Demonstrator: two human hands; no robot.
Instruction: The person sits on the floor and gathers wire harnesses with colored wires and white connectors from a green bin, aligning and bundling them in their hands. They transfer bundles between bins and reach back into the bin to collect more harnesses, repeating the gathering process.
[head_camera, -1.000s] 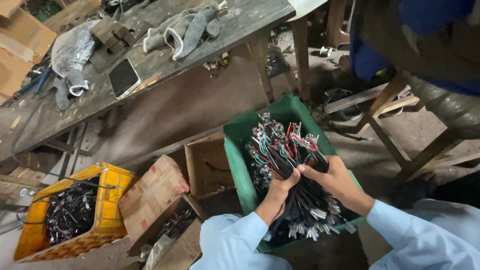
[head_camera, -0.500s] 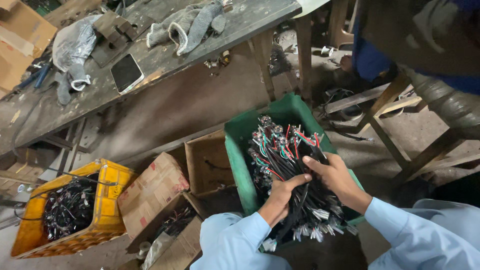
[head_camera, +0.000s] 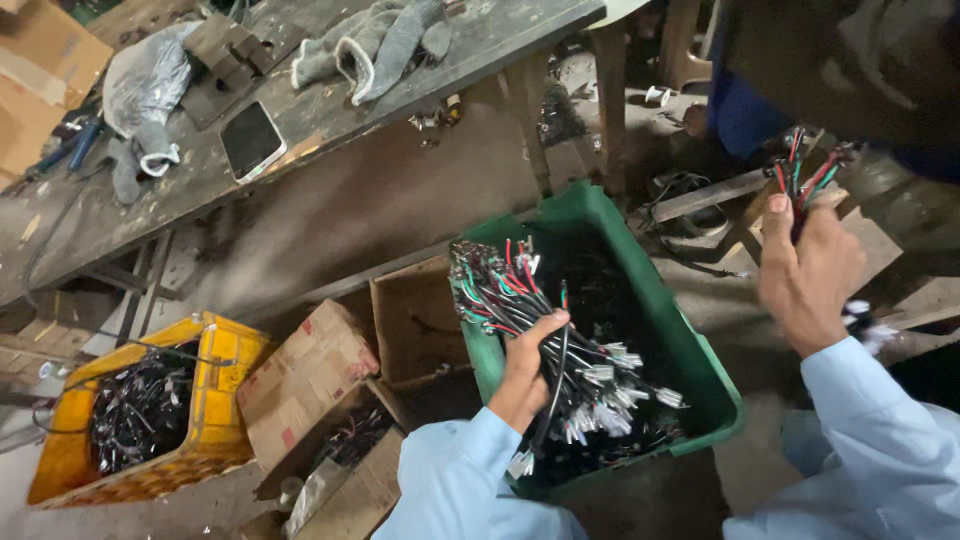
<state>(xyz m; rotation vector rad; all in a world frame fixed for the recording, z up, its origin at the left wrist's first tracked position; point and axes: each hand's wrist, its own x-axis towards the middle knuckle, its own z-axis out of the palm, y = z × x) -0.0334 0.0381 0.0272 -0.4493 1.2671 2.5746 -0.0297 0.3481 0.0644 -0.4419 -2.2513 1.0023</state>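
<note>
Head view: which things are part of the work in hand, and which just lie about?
In hand:
left hand gripping wire bundle
right hand gripping smaller wire bunch
green crate

Lying about:
yellow crate
cardboard boxes
workbench
phone
gloves

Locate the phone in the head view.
The phone lies flat on the dark workbench, upper left of the head view, between the grey cloth on its left and the grey gloves on its right.
</note>
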